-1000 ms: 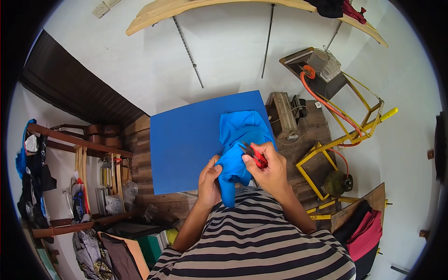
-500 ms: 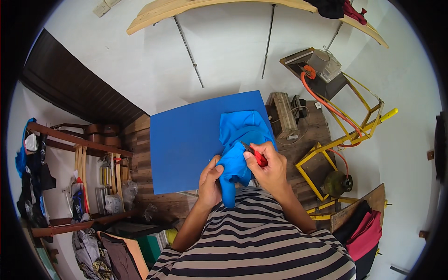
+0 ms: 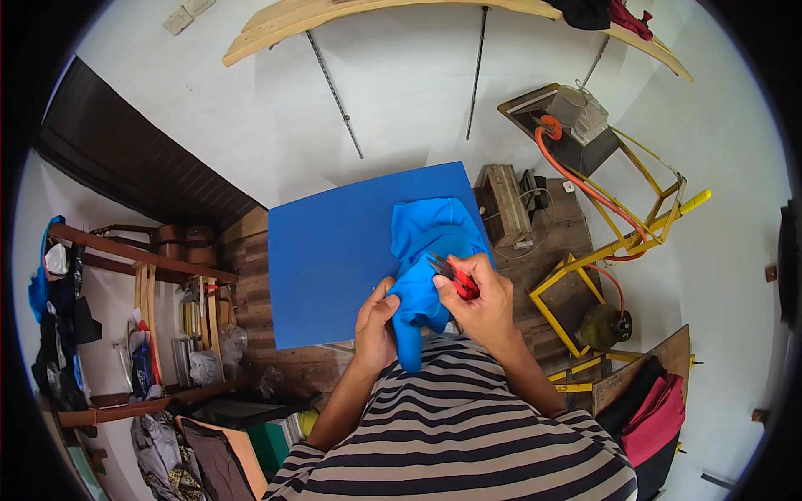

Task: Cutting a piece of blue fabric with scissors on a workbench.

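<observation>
Right hand: the right hand [image 3: 483,302] grips small red-handled snips [image 3: 451,275], blades parted at a fold of the blue garment [image 3: 430,259].
Left hand: the left hand [image 3: 376,321] is closed on the garment's lower edge, bunching the cloth.
Garment: lies on the blue surface [image 3: 334,250], near its right edge, partly lifted between both hands, just above the striped shirt [image 3: 468,434].
Risk: the blades could nick the cloth, or a left fingertip, if the bunched fold slips.
Nearby: a yellow metal frame [image 3: 622,250] stands to the right.
</observation>
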Tool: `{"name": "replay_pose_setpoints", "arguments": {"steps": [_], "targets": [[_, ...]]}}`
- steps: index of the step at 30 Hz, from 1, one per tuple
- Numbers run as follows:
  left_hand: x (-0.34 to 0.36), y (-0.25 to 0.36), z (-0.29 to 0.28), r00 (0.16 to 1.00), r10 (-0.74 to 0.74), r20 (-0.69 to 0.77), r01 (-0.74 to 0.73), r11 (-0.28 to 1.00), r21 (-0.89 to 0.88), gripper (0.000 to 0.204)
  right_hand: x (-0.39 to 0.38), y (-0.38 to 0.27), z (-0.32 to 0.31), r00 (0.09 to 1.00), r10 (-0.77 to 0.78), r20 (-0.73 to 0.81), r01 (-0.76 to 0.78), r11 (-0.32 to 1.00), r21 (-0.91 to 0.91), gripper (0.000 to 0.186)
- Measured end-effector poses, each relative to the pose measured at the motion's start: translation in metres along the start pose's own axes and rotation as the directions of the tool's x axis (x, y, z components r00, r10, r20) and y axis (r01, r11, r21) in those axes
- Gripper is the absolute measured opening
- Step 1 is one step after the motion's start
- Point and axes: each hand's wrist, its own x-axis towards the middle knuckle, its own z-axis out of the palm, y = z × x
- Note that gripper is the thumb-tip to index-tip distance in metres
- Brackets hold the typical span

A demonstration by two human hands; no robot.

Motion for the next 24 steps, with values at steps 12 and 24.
{"name": "replay_pose_setpoints", "arguments": {"steps": [12, 24], "targets": [[0.0002, 0.0001, 0.0036, 1.000, -0.007, 0.009, 0.007, 1.000, 0.006, 0.017, -0.0009, 0.0018, 0.0007, 1.000, 0.014, 0.009, -0.014, 0.999, 0.029, 0.028], [0.0052, 0.0007, 0.0077, 0.997, -0.018, -0.074, 0.013, 0.998, -0.068, 0.019, -0.0043, 0.0092, -0.0001, 0.996, 0.065, -0.053, -0.054, 0.982, 0.182, 0.029]]}}
